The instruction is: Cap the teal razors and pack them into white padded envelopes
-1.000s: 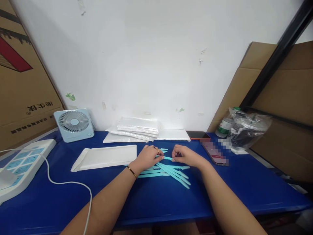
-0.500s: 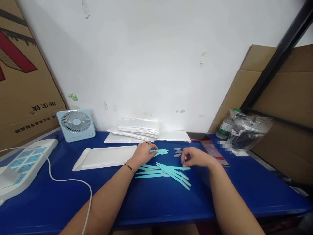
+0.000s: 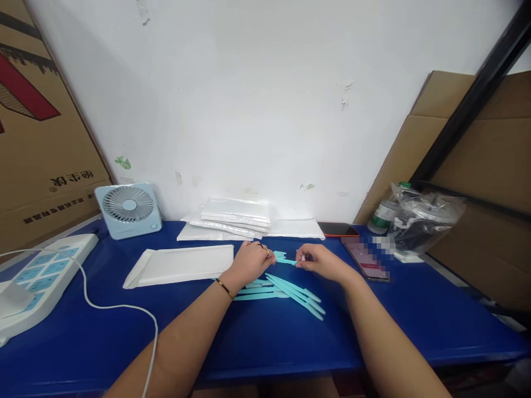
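Note:
My left hand (image 3: 254, 262) is closed on a thin turquoise eyebrow razor (image 3: 286, 261), which points to the right. At its far end my right hand (image 3: 317, 261) is closed in a pinch. A small clear blade cap seems to be between those fingertips, mostly hidden. Just behind the held razor lie a few more turquoise razors (image 3: 280, 254). Nearer to me is a loose fan of several razors (image 3: 296, 296), some with clear caps on their ends. My left forearm and wrist cover part of that pile.
A white padded mailer (image 3: 182, 265) lies left of my hands, with a stack of mailers (image 3: 236, 213) against the wall. Left are a small fan (image 3: 129, 210), a power strip (image 3: 50, 276) and a cable. Right are two phones (image 3: 365, 258), a bottle (image 3: 382, 215) and a bagged item (image 3: 427, 221).
My right hand has moved left from near the clear caps to the razor's end. My left hand has lifted a razor from the small group and holds it out to the right.

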The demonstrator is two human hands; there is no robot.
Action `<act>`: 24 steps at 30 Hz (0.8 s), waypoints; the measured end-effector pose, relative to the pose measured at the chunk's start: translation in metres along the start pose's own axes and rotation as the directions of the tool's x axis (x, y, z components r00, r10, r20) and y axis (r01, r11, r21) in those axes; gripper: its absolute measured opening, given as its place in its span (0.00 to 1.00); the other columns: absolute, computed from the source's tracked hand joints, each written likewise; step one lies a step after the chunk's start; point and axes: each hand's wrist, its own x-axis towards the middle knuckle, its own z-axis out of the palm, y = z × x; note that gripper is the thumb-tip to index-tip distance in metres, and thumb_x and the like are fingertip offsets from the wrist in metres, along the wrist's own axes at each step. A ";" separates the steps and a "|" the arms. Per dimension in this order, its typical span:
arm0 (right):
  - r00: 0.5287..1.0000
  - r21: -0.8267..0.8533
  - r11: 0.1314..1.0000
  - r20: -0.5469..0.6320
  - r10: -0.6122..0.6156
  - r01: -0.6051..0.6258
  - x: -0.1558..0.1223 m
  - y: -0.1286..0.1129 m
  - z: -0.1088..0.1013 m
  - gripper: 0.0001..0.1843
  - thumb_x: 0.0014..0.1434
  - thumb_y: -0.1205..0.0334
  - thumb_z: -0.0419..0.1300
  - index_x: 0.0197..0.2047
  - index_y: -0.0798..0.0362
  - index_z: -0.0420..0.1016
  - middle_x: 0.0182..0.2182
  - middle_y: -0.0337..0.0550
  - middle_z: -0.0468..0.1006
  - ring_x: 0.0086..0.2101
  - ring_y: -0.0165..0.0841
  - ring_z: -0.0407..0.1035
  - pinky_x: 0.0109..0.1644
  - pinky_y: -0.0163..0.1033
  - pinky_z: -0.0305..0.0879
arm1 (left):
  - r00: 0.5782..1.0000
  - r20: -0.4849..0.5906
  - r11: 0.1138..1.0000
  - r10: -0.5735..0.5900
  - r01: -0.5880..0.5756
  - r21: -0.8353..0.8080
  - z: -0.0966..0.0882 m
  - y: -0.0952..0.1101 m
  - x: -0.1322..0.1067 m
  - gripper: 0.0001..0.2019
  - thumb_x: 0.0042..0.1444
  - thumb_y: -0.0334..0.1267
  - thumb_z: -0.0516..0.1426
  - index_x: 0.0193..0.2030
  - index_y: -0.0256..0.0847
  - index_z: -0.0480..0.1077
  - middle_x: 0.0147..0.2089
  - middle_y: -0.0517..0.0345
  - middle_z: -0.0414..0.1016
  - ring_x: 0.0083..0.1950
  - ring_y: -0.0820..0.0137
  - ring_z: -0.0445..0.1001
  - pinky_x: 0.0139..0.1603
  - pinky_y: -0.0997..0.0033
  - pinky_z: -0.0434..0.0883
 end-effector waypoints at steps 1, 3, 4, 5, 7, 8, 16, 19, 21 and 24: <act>1.000 0.005 1.000 -0.020 0.017 -0.017 0.000 0.003 -0.001 0.07 0.53 0.58 0.60 0.32 0.53 0.73 0.26 0.39 0.74 0.27 0.29 0.66 0.31 0.34 0.60 | 1.000 -0.008 1.000 -0.024 0.024 0.005 -0.001 -0.004 0.000 0.16 0.62 0.42 0.47 0.32 0.45 0.74 0.34 0.59 0.75 0.41 0.67 0.68 0.43 0.65 0.57; 0.996 0.003 0.999 -0.067 0.053 -0.053 0.000 0.011 -0.004 0.08 0.53 0.58 0.60 0.31 0.54 0.73 0.27 0.40 0.74 0.27 0.30 0.67 0.31 0.35 0.61 | 0.997 -0.012 0.997 -0.080 0.080 0.013 -0.002 -0.012 0.000 0.16 0.62 0.42 0.47 0.33 0.44 0.74 0.35 0.58 0.76 0.42 0.66 0.68 0.44 0.65 0.57; 0.993 0.003 0.998 -0.095 0.070 -0.071 0.000 0.014 -0.005 0.09 0.52 0.57 0.60 0.32 0.54 0.73 0.27 0.41 0.75 0.27 0.31 0.67 0.31 0.36 0.61 | 0.994 -0.013 0.994 -0.112 0.112 0.011 -0.004 -0.016 0.000 0.15 0.61 0.42 0.47 0.34 0.44 0.74 0.36 0.58 0.76 0.43 0.66 0.68 0.45 0.64 0.57; 0.989 0.003 0.996 -0.123 0.084 -0.084 0.000 0.017 -0.006 0.10 0.52 0.56 0.61 0.33 0.54 0.74 0.28 0.42 0.75 0.27 0.31 0.67 0.31 0.36 0.62 | 0.990 -0.017 0.990 -0.140 0.140 0.004 -0.005 -0.019 0.000 0.14 0.61 0.43 0.48 0.36 0.45 0.74 0.37 0.58 0.76 0.44 0.65 0.68 0.46 0.64 0.58; 0.982 -0.002 0.996 -0.162 0.093 -0.094 0.000 0.021 -0.009 0.12 0.51 0.56 0.62 0.36 0.54 0.74 0.29 0.42 0.75 0.28 0.33 0.68 0.31 0.37 0.63 | 0.987 -0.022 0.987 -0.160 0.159 -0.033 -0.007 -0.019 -0.001 0.12 0.59 0.44 0.50 0.39 0.47 0.74 0.39 0.58 0.75 0.47 0.64 0.68 0.47 0.63 0.58; 0.980 -0.010 0.996 -0.175 0.089 -0.093 0.000 0.021 -0.009 0.12 0.51 0.56 0.61 0.37 0.54 0.74 0.29 0.42 0.75 0.28 0.33 0.69 0.31 0.37 0.63 | 0.990 -0.011 0.989 -0.138 0.137 -0.061 -0.008 -0.017 -0.002 0.11 0.58 0.45 0.51 0.40 0.48 0.74 0.40 0.58 0.75 0.47 0.64 0.68 0.48 0.64 0.59; 0.977 -0.100 0.991 -0.203 0.065 -0.087 0.000 0.018 -0.011 0.09 0.53 0.57 0.60 0.33 0.55 0.74 0.26 0.43 0.74 0.26 0.32 0.68 0.31 0.37 0.62 | 0.973 0.223 0.972 0.062 -0.009 -0.234 0.002 0.025 -0.006 0.07 0.54 0.43 0.57 0.35 0.46 0.74 0.38 0.60 0.75 0.45 0.65 0.70 0.48 0.66 0.60; 0.980 -0.068 0.994 -0.188 0.067 -0.081 -0.001 0.016 -0.013 0.11 0.53 0.55 0.60 0.33 0.55 0.75 0.25 0.43 0.75 0.26 0.32 0.67 0.31 0.37 0.62 | 0.962 0.274 0.963 0.020 0.055 -0.263 0.004 0.028 -0.005 0.06 0.53 0.41 0.57 0.31 0.44 0.73 0.34 0.61 0.76 0.41 0.67 0.71 0.47 0.67 0.62; 0.988 0.001 0.998 -0.139 0.063 -0.063 -0.003 0.013 -0.014 0.14 0.55 0.53 0.58 0.34 0.55 0.76 0.27 0.44 0.76 0.28 0.32 0.68 0.32 0.37 0.62 | 0.965 0.261 0.958 -0.014 0.088 -0.274 0.003 0.025 -0.004 0.05 0.52 0.41 0.57 0.30 0.44 0.72 0.33 0.62 0.76 0.38 0.69 0.72 0.43 0.70 0.63; 0.998 0.127 0.990 0.019 0.053 -0.055 -0.006 0.006 -0.016 0.19 0.57 0.49 0.55 0.34 0.56 0.78 0.29 0.45 0.77 0.31 0.34 0.69 0.33 0.36 0.63 | 0.976 0.200 0.946 -0.084 0.141 -0.293 0.000 0.016 -0.003 0.07 0.54 0.40 0.54 0.30 0.44 0.72 0.32 0.62 0.76 0.34 0.71 0.72 0.36 0.73 0.63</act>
